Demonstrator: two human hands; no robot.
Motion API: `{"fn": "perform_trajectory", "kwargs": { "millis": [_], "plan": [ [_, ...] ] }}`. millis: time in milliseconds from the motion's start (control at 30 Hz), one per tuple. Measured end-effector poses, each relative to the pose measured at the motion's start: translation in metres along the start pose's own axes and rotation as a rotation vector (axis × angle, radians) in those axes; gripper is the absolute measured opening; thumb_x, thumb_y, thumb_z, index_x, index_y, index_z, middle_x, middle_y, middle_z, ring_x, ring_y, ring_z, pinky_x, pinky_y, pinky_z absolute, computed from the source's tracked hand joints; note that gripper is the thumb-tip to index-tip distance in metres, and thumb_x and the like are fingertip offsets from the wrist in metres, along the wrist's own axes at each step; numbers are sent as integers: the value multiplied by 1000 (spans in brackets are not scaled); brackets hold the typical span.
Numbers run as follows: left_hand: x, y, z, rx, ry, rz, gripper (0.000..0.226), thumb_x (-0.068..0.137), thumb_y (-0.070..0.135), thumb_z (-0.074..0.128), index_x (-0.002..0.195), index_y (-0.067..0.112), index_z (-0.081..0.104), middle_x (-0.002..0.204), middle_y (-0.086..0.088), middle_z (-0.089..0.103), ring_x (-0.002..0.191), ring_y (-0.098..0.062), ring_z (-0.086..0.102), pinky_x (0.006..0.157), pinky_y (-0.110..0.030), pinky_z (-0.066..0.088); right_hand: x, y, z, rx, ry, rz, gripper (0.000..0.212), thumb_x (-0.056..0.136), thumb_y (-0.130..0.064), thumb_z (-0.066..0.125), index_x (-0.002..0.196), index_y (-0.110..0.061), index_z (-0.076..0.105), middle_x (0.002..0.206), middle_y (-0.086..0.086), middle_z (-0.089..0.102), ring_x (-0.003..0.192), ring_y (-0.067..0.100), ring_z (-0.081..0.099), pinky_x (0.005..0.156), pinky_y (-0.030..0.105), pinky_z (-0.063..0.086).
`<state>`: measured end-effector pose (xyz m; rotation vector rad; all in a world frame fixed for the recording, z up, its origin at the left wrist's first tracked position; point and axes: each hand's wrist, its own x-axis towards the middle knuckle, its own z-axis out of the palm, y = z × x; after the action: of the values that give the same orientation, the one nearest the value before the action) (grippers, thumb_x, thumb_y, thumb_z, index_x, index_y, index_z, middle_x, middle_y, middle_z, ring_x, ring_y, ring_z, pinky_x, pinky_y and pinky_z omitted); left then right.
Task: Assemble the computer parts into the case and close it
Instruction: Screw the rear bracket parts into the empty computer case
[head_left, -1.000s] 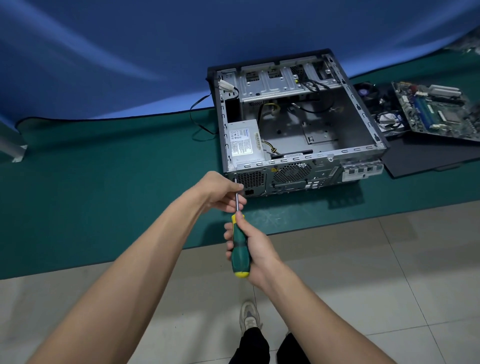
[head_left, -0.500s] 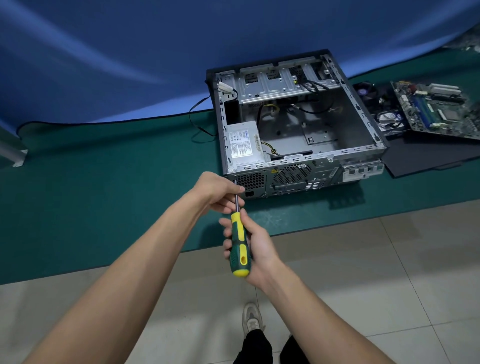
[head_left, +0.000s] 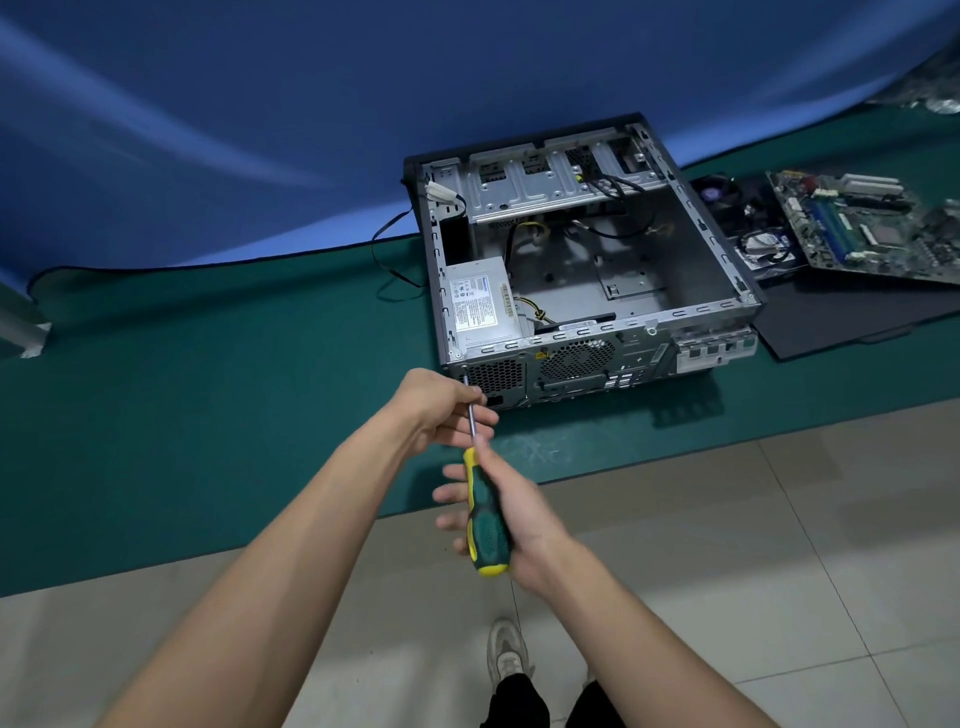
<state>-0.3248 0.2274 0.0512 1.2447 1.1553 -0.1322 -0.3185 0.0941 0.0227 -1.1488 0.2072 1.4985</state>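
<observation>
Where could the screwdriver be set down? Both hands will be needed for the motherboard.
The green mat left of the case lies bare up to the blue cloth. The mat strip before the case is free too. Right of the case it is crowded: motherboard, fan, black panel.

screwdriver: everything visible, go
The screwdriver has a green handle with yellow trim and butt, rubbery-looking, and a thin bare-metal shaft. It points up and away, tip at the case's rear left corner. The right hand holds the handle; the left hand pinches the shaft.
</observation>
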Motion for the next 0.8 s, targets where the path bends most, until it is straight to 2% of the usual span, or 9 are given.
{"fn": "perform_trajectory", "kwargs": {
  "millis": [67, 133, 267, 367, 467, 567, 633, 733, 800],
  "plan": [
    [1, -1, 2, -18, 35, 14, 15, 96, 8, 51, 84, 1, 59, 54, -6, 67, 42, -16, 63, 43, -24, 53, 4, 4, 2, -176, 201, -97, 31, 87, -41, 66, 84, -11, 60, 60, 0, 59, 43, 13, 54, 41, 21, 41],
    [-1, -6, 7, -88, 55, 26, 17, 97, 9, 48, 87, 1, 59, 53, -5, 66, 41, -15, 62, 42, -23, 52, 10, 10, 3, -170, 278, -170, 27, 89, -33, 65, 76, -11, 58, 56, 1, 54, 39, 12, 48, 39, 21, 39],
    [-4, -18, 13, -425, -57, -43, 31, 103, 17, 34, 91, 2, 59, 57, -5, 67, 42, -11, 60, 42, -21, 52, 7, 11, 3, 239, -28, -10, 27, 88, -36, 63, 77, -11, 61, 55, 1, 51, 38, 11, 44, 38, 21, 38],
    [-4, -16, 12, -479, -98, -68, 37, 104, 16, 29, 88, -1, 58, 59, -8, 69, 44, -12, 63, 45, -23, 54, 1, 1, -6, 269, -155, 61, 37, 89, -45, 56, 84, -9, 63, 58, 2, 55, 42, 13, 50, 40, 20, 40],
    [-4, -13, 12, -455, -75, -29, 36, 104, 15, 30, 85, -2, 56, 59, -11, 68, 46, -15, 65, 46, -26, 56, 0, 5, -1, -68, 83, -50, 31, 86, -39, 68, 87, -10, 58, 58, 1, 59, 48, 18, 58, 45, 28, 49],
    [-4, -17, 16, -450, -52, -17, 32, 104, 16, 32, 87, 0, 55, 61, -10, 70, 51, -16, 67, 49, -26, 57, 8, 17, 4, -372, 409, -287, 26, 85, -27, 70, 73, -13, 53, 49, -5, 54, 49, 20, 59, 61, 41, 54],
    [-3, -20, 17, -435, -25, -6, 30, 103, 16, 33, 86, 2, 54, 60, -8, 69, 49, -15, 67, 47, -25, 56, 8, 19, 4, -133, 288, -247, 26, 91, -24, 62, 71, -9, 56, 55, 1, 54, 44, 16, 55, 50, 31, 49],
    [-2, -20, 9, -373, -62, 8, 27, 102, 14, 35, 91, 2, 57, 68, -8, 72, 57, -16, 70, 50, -24, 56, 1, 9, -4, 412, -99, 16, 33, 97, -29, 50, 86, -1, 65, 60, 5, 54, 41, 13, 50, 40, 20, 42],
    [-3, -18, 4, -306, -80, 18, 24, 100, 11, 39, 91, 1, 58, 71, -9, 73, 61, -17, 71, 52, -25, 57, -3, 4, -12, 434, -186, 79, 40, 97, -34, 47, 95, 1, 65, 61, 4, 58, 43, 13, 53, 41, 19, 43]
  ]
}}
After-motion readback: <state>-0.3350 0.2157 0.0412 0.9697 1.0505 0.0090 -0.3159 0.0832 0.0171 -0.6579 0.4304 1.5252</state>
